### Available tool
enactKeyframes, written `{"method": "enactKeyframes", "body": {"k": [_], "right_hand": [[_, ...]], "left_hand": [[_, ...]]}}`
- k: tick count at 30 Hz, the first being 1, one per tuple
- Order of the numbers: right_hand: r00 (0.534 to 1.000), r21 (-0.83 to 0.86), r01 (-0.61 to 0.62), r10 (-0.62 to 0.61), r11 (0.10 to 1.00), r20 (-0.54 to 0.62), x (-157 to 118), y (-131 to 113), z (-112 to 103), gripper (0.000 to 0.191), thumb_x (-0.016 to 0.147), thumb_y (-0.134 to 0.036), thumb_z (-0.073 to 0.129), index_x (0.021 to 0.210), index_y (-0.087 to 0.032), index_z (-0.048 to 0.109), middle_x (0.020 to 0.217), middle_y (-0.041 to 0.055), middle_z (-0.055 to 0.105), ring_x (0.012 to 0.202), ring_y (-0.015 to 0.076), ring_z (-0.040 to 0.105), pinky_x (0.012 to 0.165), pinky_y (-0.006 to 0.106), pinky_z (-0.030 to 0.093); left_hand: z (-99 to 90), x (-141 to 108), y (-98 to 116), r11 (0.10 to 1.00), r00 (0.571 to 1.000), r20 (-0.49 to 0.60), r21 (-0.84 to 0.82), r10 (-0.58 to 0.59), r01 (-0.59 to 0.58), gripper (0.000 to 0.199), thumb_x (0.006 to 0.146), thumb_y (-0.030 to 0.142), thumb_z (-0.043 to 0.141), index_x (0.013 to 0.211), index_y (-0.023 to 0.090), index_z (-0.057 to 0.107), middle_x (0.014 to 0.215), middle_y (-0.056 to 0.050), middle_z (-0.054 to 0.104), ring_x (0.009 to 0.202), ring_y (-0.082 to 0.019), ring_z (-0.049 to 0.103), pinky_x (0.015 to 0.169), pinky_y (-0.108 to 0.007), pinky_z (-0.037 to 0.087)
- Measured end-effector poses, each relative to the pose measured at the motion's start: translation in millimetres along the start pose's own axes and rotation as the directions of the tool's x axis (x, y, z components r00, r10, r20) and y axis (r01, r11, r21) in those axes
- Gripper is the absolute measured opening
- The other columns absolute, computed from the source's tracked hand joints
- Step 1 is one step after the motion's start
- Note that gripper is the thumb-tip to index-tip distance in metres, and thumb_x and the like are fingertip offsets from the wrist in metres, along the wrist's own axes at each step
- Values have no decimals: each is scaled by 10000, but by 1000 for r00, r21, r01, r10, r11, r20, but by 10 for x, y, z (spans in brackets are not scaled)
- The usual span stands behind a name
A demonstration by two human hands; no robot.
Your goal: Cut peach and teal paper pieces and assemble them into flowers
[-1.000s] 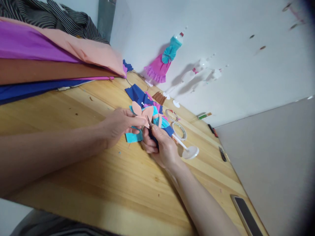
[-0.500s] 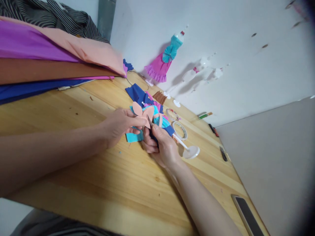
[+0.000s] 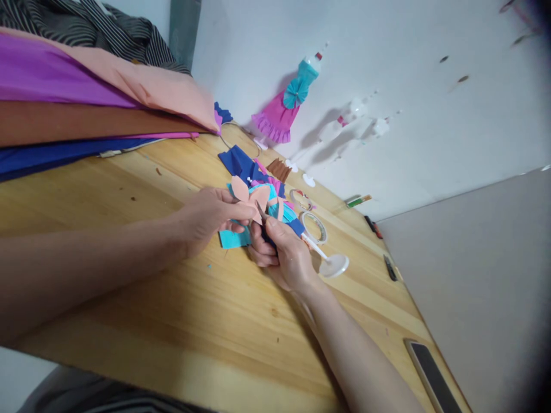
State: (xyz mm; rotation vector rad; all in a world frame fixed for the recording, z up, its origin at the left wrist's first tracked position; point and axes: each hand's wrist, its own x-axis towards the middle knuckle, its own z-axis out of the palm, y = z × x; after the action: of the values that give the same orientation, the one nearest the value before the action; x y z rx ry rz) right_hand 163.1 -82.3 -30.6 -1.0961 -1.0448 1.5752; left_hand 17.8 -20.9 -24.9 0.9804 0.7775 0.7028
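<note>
Between the thumb and fingers of my left hand (image 3: 217,212) is a peach paper cutout (image 3: 243,192) with petal-like lobes. My right hand (image 3: 282,244) is closed around dark-handled scissors (image 3: 262,215), whose blades lie at the cutout's right part. The handles are mostly hidden by my fingers. Just behind the hands lie a turquoise paper piece (image 3: 235,238), dark blue paper (image 3: 239,163) and a small dress form on a white stand (image 3: 333,265), dressed in turquoise and blue.
Large paper sheets (image 3: 86,123) are stacked at the left. Two tape rolls, the nearer one a white ring (image 3: 325,232), lie behind my right hand. A dressed form (image 3: 282,115) and bare white forms (image 3: 355,109) stand by the wall. A cutter (image 3: 390,268) and a phone (image 3: 434,376) lie at right.
Both hands hold nearly the same position. The scissor blades look slightly shifted against the peach cutout; the whole view has moved very slightly.
</note>
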Motion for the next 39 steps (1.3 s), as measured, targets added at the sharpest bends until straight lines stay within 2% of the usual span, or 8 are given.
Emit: {"method": "enactKeyframes", "body": {"k": [5,9,18,26,39], "right_hand": [[1000,-8,-18,18,1000,-1,-8,-18,-3,337,817,-468,595,688,-179,478,477,-110,191,409,49,114,395,208,77],[999,-20,-33,33,999,-4,-12,-35,6,345,799,-476,611,684,-180,475,472,-111,193,414,49,114,395,206,79],[1000,-42,-20,20,999,-3,-8,-37,-4,364,780,-491,631,677,-183,469,479,-110,197,413,49,123,392,202,79],[1000,-28,-8,8,1000,4,-1,-24,-13,361,780,-493,629,681,-177,484,482,-106,224,402,46,138,385,203,78],[999,-90,-37,39,995,29,-12,-102,-49,377,747,-505,659,684,-169,499,486,-100,246,421,48,152,399,201,83]], "left_hand": [[-6,2,16,1000,1000,26,23,15,-16,117,678,190,644,629,86,666,681,-77,668,643,-121,563,643,-249,444],[-3,12,14,1000,1000,7,17,13,-13,111,668,186,656,628,83,665,668,-79,669,633,-118,561,628,-243,445],[-14,26,9,1000,999,35,12,16,-16,121,648,206,652,645,88,672,645,-83,674,619,-142,597,632,-275,479],[-32,47,0,999,998,61,-18,29,-28,103,623,193,663,603,92,668,619,-70,661,594,-122,572,601,-248,456],[-95,58,42,997,982,178,37,66,-74,114,638,198,665,590,100,701,658,-94,693,647,-139,592,615,-242,458]]}}
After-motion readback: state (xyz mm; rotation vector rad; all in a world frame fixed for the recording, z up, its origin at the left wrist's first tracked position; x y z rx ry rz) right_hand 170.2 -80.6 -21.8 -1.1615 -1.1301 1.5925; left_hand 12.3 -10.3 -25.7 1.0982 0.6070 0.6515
